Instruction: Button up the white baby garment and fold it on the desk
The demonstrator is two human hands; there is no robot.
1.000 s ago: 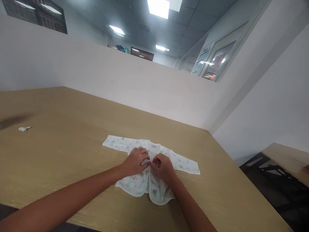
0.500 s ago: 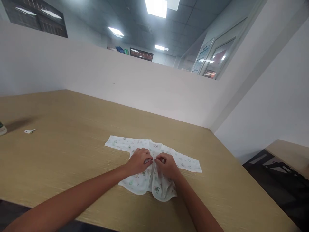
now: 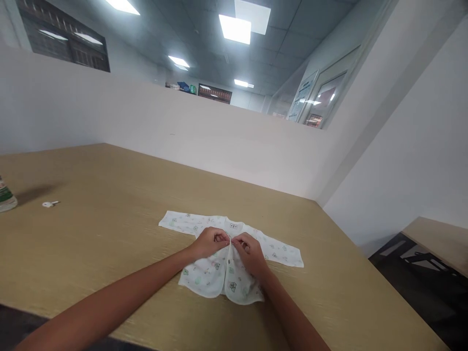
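Observation:
A small white baby shirt [image 3: 204, 285] with a printed pattern of little green and dark figures lies face up on the table [image 3: 120, 204], its sleeves spread to both sides. My left hand [image 3: 211, 242] pinches the left front edge just below the neckline. Opposite it, my right hand [image 3: 248, 251] pinches the right front edge. The fingertips of both hands nearly meet at the front opening, where the cloth is lifted a little. Any fastener between the fingers is hidden. Below the hands, the two front panels lie side by side down to the rounded hem.
At the far left stands a bottle [image 3: 5, 197] with a green label, partly cut off. Near it lies a small white object [image 3: 50, 204], perhaps an earbud. A low white partition [image 3: 204, 141] borders the table's back. Another wooden surface [image 3: 438, 239] is at the right.
My hands have come closer together, drawing the two front edges of the baby shirt together; the gap between the panels has narrowed. The camera view has tilted slightly up.

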